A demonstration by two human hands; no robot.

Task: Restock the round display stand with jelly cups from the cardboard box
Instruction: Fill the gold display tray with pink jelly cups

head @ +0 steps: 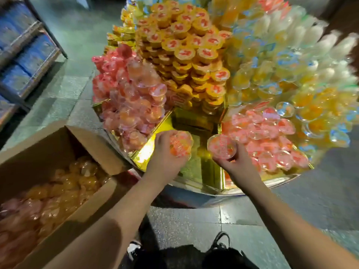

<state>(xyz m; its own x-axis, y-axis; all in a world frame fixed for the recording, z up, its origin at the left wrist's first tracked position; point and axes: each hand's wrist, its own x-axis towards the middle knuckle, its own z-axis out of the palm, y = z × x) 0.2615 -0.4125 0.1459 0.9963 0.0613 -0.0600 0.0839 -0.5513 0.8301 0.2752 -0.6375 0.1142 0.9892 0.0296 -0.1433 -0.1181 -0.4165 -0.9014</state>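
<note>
Left hand (165,152) and right hand (236,162) each grasp a jelly cup (180,145) over the round display stand's (194,189) gold compartment; cardboard box (93,140) near left, tiled floor (194,216), blue shelving (25,55) far left.

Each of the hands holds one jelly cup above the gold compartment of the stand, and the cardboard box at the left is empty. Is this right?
Not quite. The head view shows the cardboard box still holds many jelly cups. The rest stands: the left hand and the right hand each hold a cup above the gold compartment.
</note>
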